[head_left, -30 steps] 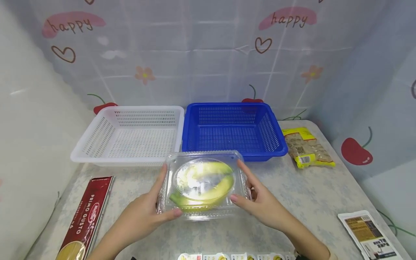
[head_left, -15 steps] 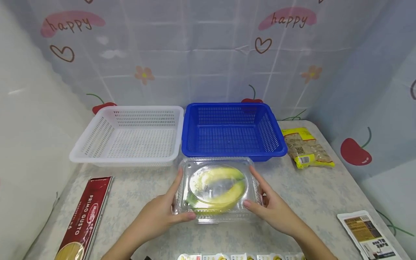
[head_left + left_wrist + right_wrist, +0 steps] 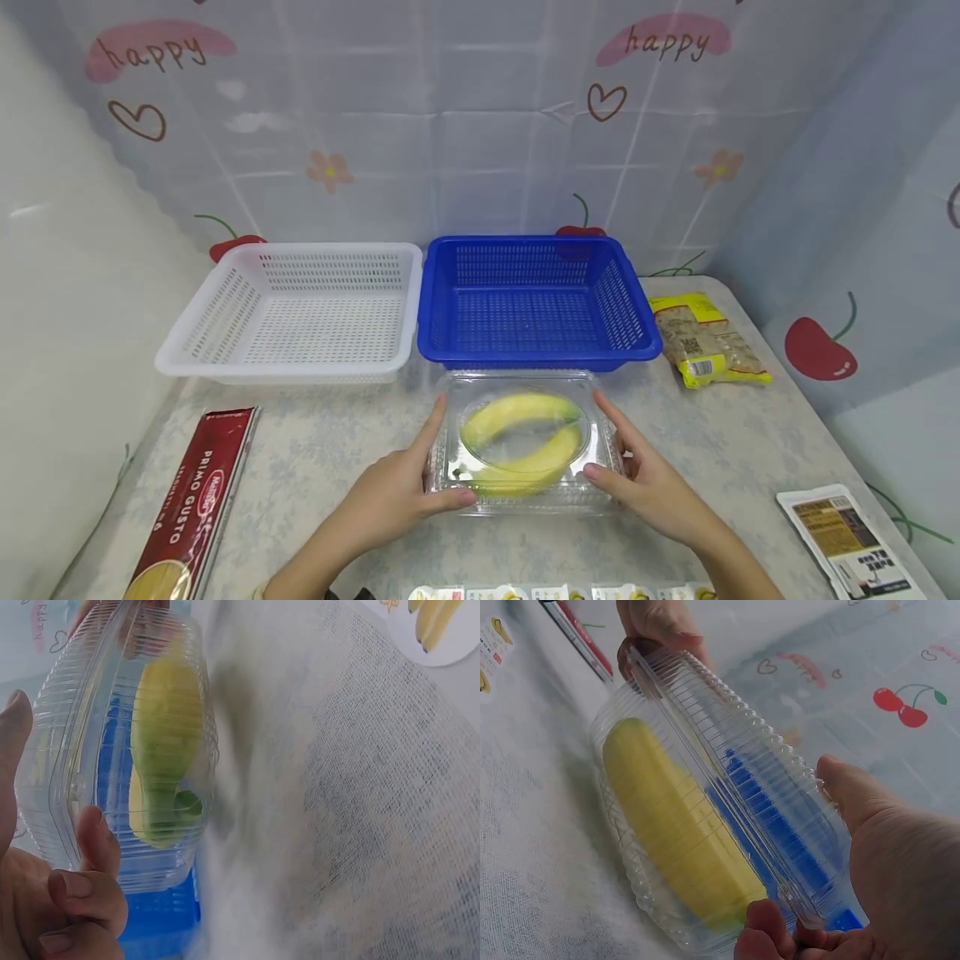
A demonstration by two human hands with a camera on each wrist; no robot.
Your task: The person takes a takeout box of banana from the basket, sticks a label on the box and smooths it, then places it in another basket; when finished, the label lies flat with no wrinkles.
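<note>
A clear plastic clamshell box (image 3: 453, 446) with yellow-green bananas (image 3: 517, 408) inside is held level between both hands, in front of the blue basket. My left hand (image 3: 393, 500) grips its left side, thumb on the near corner of the lid and fingers curled at the side. My right hand (image 3: 656, 483) grips the right side, thumb over the near right part of the lid. In the left wrist view, fingertips (image 3: 79, 885) press at the box's seam and a small green leaf shape shows inside. The right wrist view shows the box close over the tablecloth.
A white basket (image 3: 168, 358) and a blue basket (image 3: 652, 346) stand side by side at the back. A red spaghetti packet (image 3: 198, 492) lies left, a yellow-trimmed bag (image 3: 705, 337) back right, a white-brown pouch (image 3: 847, 537) front right. Banana-printed cards (image 3: 558, 593) line the front edge.
Both hands have carried the box of bananas to the right and slightly nearer the body, out from overlapping the blue basket's front. Their hold on it stays the same.
</note>
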